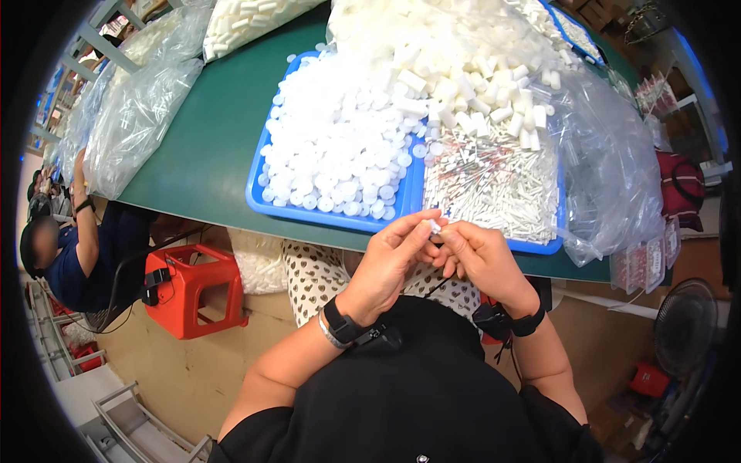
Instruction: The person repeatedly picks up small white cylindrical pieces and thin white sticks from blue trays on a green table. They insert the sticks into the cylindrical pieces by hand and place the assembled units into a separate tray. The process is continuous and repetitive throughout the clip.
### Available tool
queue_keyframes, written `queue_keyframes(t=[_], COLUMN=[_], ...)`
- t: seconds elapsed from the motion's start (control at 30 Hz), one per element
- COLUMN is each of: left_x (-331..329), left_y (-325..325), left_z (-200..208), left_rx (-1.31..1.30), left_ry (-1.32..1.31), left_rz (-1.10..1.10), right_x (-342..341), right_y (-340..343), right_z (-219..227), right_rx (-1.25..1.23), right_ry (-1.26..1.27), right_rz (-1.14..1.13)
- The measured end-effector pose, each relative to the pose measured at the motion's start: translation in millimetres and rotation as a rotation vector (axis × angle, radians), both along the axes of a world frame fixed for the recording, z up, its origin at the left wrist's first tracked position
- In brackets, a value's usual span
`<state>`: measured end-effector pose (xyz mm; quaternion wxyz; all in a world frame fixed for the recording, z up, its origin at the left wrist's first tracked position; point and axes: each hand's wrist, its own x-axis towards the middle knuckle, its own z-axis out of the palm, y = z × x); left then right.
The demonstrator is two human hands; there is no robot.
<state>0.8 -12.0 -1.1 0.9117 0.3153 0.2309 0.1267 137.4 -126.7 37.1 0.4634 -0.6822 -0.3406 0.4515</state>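
Observation:
My left hand (pixel 386 262) and my right hand (pixel 488 261) meet just in front of the table's near edge, above my lap. Between their pinched fingertips is a small white plastic piece (pixel 434 227); its exact kind is too small to make out. Fingers of both hands are closed around it, and the lower fingers curl beneath, partly hidden. Right behind my hands, a blue tray (pixel 255 202) bears a heap of translucent white round caps (pixel 324 147). To its right, a second blue tray (pixel 540 248) holds many thin white sticks (pixel 494 201), some with red parts.
White foam-like cylinders (pixel 471 92) spill from a clear bag behind the trays. A crumpled plastic bag (pixel 610 170) lies at the right, other bags (pixel 147 108) at the far left of the green table (pixel 193 154). A person (pixel 73 239) sits left, near a red stool (pixel 197 289). A fan (pixel 685 324) stands right.

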Motion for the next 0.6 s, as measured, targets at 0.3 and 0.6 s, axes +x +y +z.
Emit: queue_keyframes(t=[0.3, 0.6], left_x=[0.8, -3.7], left_y=[1.8, 6.7], left_z=[0.7, 2.4], left_rx=[-0.074, -0.060], left_ry=[-0.021, -0.003], left_rz=[-0.024, 0.003], right_x=[166.5, 180.4], right_y=[23.9, 13.9], right_z=[-12.4, -22.1], right_rx=[-0.177, -0.130], right_ry=[-1.291, -1.190], right_rz=[-0.314, -0.281])
